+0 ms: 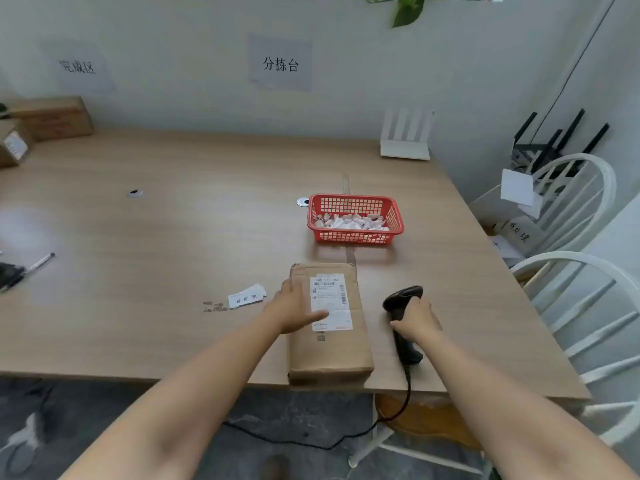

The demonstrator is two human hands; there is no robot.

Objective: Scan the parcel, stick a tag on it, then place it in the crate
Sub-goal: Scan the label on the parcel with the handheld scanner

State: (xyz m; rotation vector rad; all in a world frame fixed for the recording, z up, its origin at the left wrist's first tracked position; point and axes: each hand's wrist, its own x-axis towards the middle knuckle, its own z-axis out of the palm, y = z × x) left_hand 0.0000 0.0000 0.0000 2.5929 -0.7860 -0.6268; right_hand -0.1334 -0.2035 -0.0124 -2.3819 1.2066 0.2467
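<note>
A brown cardboard parcel (329,355) lies at the table's near edge, with a white shipping label (332,299) on top. My left hand (294,308) rests flat on its left side, fingers spread and the thumb over the label. Just right of the parcel, my right hand (417,320) grips the handle of a black barcode scanner (403,299), whose head points away from me and whose cable hangs off the table edge. A small stack of white tags (246,296) lies on the table left of the parcel.
A red mesh basket (356,237) with white and pink slips stands behind the parcel. Cardboard boxes (52,117) sit at the far left, a pen (38,263) at the left edge, a white router (406,140) at the back. White chairs (585,289) stand to the right.
</note>
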